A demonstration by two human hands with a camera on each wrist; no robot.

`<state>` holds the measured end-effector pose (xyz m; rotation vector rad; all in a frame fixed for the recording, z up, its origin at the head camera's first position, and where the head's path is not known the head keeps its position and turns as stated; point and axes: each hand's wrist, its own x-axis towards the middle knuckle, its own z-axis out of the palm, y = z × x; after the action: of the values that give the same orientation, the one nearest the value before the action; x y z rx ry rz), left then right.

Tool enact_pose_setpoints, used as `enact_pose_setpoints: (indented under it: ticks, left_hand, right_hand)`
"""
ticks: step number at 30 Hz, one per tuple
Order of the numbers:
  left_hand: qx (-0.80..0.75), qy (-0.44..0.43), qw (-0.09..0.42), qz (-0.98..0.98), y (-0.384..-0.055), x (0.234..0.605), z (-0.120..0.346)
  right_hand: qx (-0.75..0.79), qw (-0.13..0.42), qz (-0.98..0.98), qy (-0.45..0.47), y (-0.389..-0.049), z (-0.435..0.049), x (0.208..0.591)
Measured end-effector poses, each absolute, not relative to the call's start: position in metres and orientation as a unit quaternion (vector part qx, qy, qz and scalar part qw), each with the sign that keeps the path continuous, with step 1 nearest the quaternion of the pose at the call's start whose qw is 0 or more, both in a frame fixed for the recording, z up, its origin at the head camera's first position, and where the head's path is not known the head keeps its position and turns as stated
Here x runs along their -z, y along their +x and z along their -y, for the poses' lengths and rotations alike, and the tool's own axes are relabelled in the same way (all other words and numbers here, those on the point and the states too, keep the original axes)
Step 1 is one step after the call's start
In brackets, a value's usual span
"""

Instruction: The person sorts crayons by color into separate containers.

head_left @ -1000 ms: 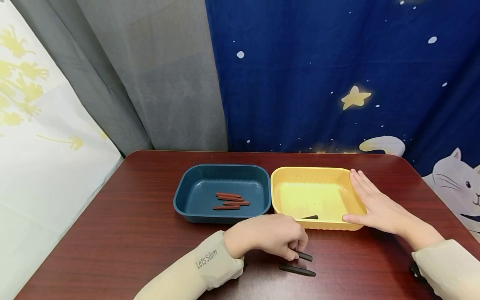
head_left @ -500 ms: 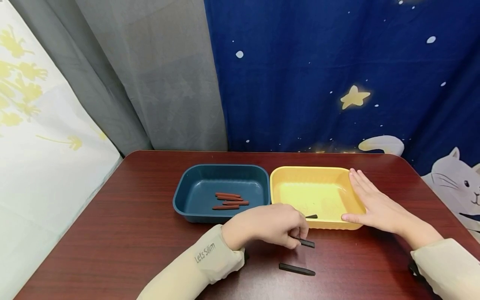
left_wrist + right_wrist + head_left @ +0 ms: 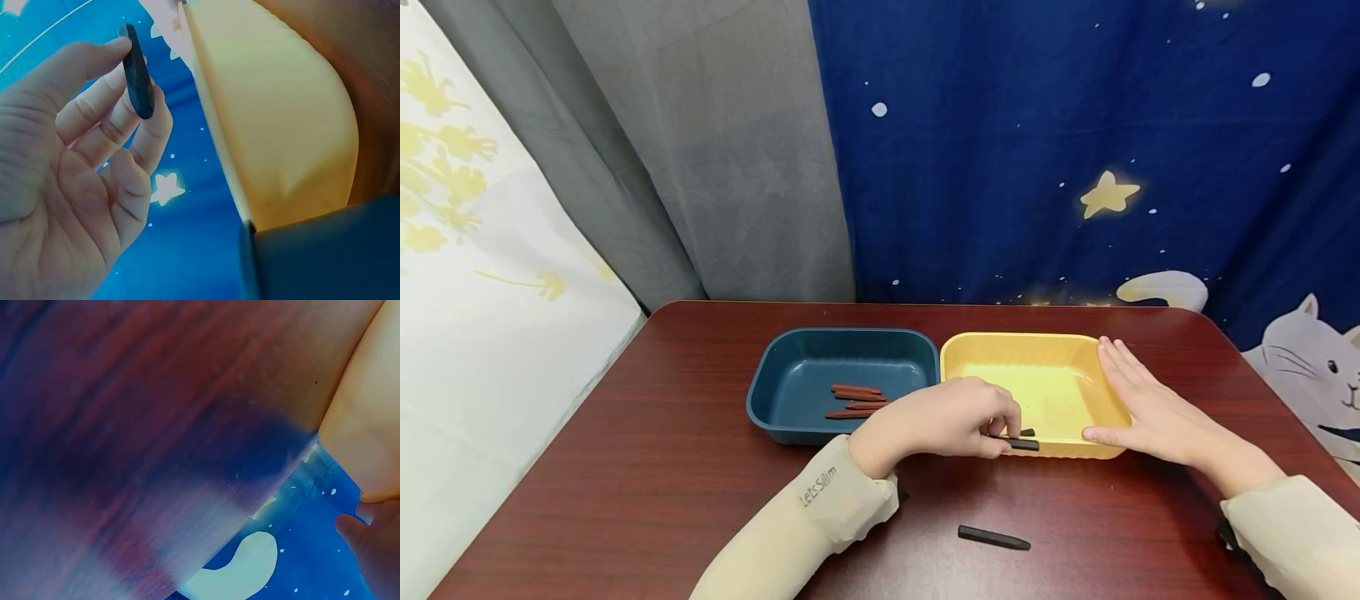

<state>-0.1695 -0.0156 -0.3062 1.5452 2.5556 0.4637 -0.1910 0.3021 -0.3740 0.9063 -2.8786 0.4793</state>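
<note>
My left hand (image 3: 940, 421) pinches a black crayon (image 3: 1024, 444) between thumb and fingers at the near rim of the yellow tray (image 3: 1000, 340). The left wrist view shows this crayon (image 3: 139, 75) raised beside the tray's wall (image 3: 275, 125). Behind it, the end of another black crayon (image 3: 1028, 432) shows inside the tray; the rest is hidden. My right hand (image 3: 1161, 421) rests on the tray's right end, fingers straight and thumb on the near corner. A third black crayon (image 3: 994, 537) lies on the table nearer to me.
A dark blue tray (image 3: 760, 400) stands against the yellow tray's left side, with several brown crayons (image 3: 856, 389) in it, partly behind my left hand. Both trays are on a reddish-brown table (image 3: 647, 467). Grey and blue curtains (image 3: 1000, 167) hang behind the table's far edge.
My left hand has lifted the black crayon off the table and carried it away from me to the yellow tray's near rim. The right hand stays in place.
</note>
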Motion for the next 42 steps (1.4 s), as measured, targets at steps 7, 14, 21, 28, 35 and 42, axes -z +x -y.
enact_pose_setpoints:
  ticks: [7, 14, 21, 28, 35, 42]
  left_hand:
    - [-0.164, 0.482, 0.025, -0.86, -0.178, 0.312, 0.011]
    - [-0.178, 0.444, 0.025, -0.878, -0.187, 0.32, 0.008]
    - [-0.137, 0.41, -0.001, -0.902, -0.195, 0.337, -0.006]
    - [-0.098, 0.36, -0.006, -0.928, -0.195, 0.349, -0.017]
    - [-0.113, 0.332, -0.003, -0.937, -0.197, 0.356, -0.016]
    - [-0.107, 0.323, -0.004, -0.94, -0.197, 0.355, -0.016]
  right_hand:
    - [-0.159, 0.041, 0.942, 0.294, -0.191, -0.301, 0.374]
    - [-0.165, 0.057, 0.935, 0.309, -0.192, -0.3, 0.375]
    - [-0.164, 0.049, 0.939, 0.299, -0.192, -0.302, 0.375]
    - [-0.169, 0.042, 0.94, 0.292, -0.191, -0.304, 0.376]
    - [-0.162, 0.049, 0.94, 0.296, -0.192, -0.304, 0.376]
    - [-0.163, 0.043, 0.941, 0.293, -0.192, -0.304, 0.376]
